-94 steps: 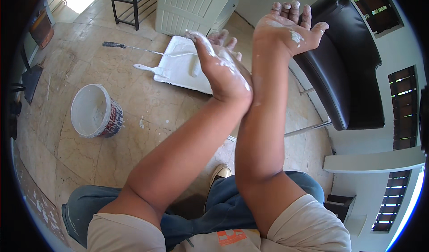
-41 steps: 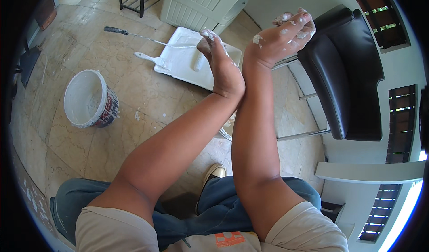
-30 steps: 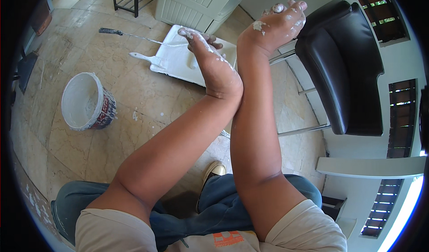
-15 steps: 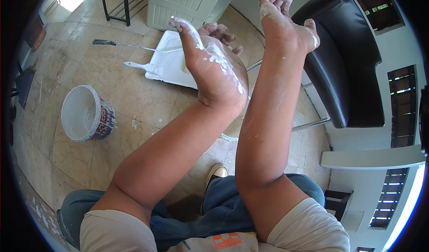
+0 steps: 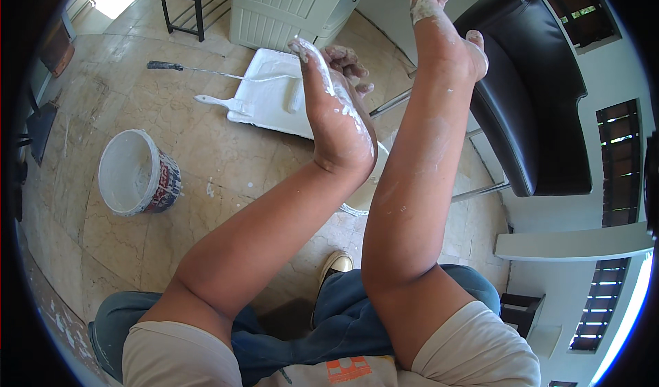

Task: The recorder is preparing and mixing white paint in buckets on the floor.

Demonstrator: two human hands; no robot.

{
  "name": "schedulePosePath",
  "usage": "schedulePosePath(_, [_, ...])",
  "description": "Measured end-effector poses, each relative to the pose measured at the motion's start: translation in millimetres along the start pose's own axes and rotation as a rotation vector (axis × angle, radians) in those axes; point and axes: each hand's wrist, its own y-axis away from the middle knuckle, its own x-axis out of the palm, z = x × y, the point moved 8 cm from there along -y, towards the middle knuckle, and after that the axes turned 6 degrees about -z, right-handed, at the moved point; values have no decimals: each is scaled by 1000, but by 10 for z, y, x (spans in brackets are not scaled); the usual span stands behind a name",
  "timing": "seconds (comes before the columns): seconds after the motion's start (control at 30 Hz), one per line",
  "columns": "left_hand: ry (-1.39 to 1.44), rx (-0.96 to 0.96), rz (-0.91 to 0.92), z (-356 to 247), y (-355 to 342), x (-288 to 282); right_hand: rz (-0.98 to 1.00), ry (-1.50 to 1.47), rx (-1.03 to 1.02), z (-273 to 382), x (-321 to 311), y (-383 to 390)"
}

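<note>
My left hand is smeared with white paint and held up in front of the paint tray. Its thumb is stretched away from loosely bent fingers, and nothing shows in it. My right hand, also paint-smeared, is raised beside the black padded chair. Its thumb stands apart from curled fingers whose tips reach the top edge; no held thing is visible. White paint coats the tray, where a paint roller rests with its dark handle sticking out leftward. A paintbrush lies across the tray's left rim.
A white paint bucket stands on the tiled floor at left. Another pale round container is mostly hidden behind my forearms. A dark metal rack and a pale ribbed cabinet stand at the back. Paint spots dot the floor.
My right hand has risen farther, toward the top edge. My left hand has shifted right and turned slightly, uncovering the roller head in the tray. The view has shifted a little.
</note>
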Motion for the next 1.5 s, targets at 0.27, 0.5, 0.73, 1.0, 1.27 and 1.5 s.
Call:
schedulePosePath(0.27, [-142, 170, 229, 29, 443, 213, 233, -67, 285, 138, 757, 617])
schedulePosePath(0.5, [-157, 203, 267, -10, 626, 344, 535, 276, 227, 211, 968, 609])
schedulePosePath(0.73, [-21, -84, 173, 33, 692, 406, 810, 670, 150, 434, 1284, 830])
schedulePosePath(1.0, [-9, 40, 226, -132, 723, 666, 1154, 991, 107, 204, 1239, 963])
schedulePosePath(1.27, [95, 200, 260, -741, -386, 691, 735, 978, 159, -576, 55, 547])
schedulePosePath(1.5, [-317, 413, 329, -733, -344, 596, 781, 1093, 92, -632, -36, 512])
